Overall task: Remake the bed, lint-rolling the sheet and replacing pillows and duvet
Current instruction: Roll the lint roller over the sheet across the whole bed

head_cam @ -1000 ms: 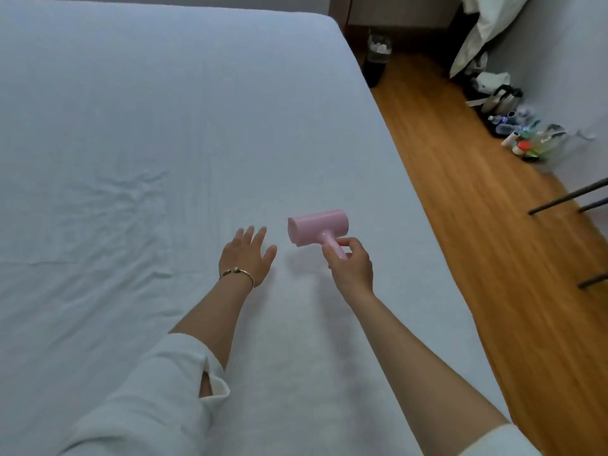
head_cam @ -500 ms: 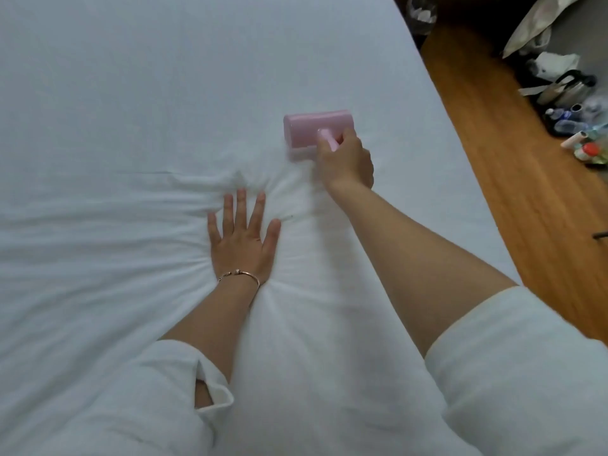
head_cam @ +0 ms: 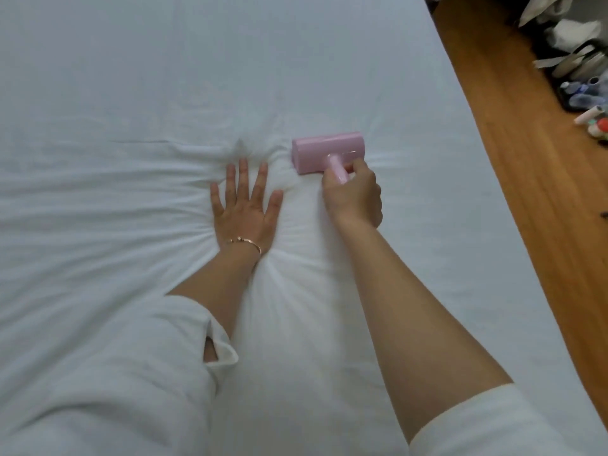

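A white fitted sheet (head_cam: 138, 93) covers the whole bed and is creased around my hands. My left hand (head_cam: 245, 207), with a thin bracelet at the wrist, presses flat on the sheet with fingers spread. Just to its right, my right hand (head_cam: 353, 195) grips the short handle of a pink lint roller (head_cam: 324, 151), whose head lies on the sheet. No pillows or duvet lie on the bed in this view.
The bed's right edge runs diagonally along a wooden floor (head_cam: 533, 166). At the far right on the floor lie bags and white cloth (head_cam: 572, 44) and several small bottles (head_cam: 592, 116).
My left hand came down flat onto the sheet a second ago. The roller went from above the sheet down onto it, was pushed away, and has now come back toward me beside my left hand.
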Action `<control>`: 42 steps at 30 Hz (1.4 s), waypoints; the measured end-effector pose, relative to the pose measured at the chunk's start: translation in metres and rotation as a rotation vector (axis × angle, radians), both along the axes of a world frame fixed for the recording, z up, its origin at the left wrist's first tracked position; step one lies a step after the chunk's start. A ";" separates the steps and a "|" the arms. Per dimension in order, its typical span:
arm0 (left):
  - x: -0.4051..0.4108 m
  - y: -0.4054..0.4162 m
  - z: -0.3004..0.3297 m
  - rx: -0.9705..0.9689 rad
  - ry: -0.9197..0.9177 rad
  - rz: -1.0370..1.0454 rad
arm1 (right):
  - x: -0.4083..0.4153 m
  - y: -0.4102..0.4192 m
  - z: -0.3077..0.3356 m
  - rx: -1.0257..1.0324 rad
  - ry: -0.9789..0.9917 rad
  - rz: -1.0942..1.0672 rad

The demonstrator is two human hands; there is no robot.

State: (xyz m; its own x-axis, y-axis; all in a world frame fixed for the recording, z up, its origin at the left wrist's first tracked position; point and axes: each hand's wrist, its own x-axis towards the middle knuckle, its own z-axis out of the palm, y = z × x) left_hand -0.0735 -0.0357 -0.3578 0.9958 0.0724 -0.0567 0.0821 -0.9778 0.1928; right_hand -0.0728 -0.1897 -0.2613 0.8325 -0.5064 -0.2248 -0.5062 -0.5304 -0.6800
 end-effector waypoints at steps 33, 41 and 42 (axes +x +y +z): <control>-0.583 -0.054 0.057 -0.027 0.229 -0.189 | -0.680 -0.084 0.019 0.168 0.188 -0.114; -0.678 -0.046 0.054 0.051 0.302 -0.275 | -0.800 -0.101 0.007 0.137 0.204 -0.156; -0.684 -0.044 0.054 0.059 0.314 -0.291 | -0.806 -0.102 0.007 0.140 0.203 -0.155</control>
State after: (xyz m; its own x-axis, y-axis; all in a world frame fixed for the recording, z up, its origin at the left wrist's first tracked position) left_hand -0.7574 -0.0794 -0.3035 0.9102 -0.1971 -0.3642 -0.1534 -0.9774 0.1455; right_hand -0.8785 -0.2921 -0.2548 0.6785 -0.5763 -0.4555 -0.7072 -0.3444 -0.6175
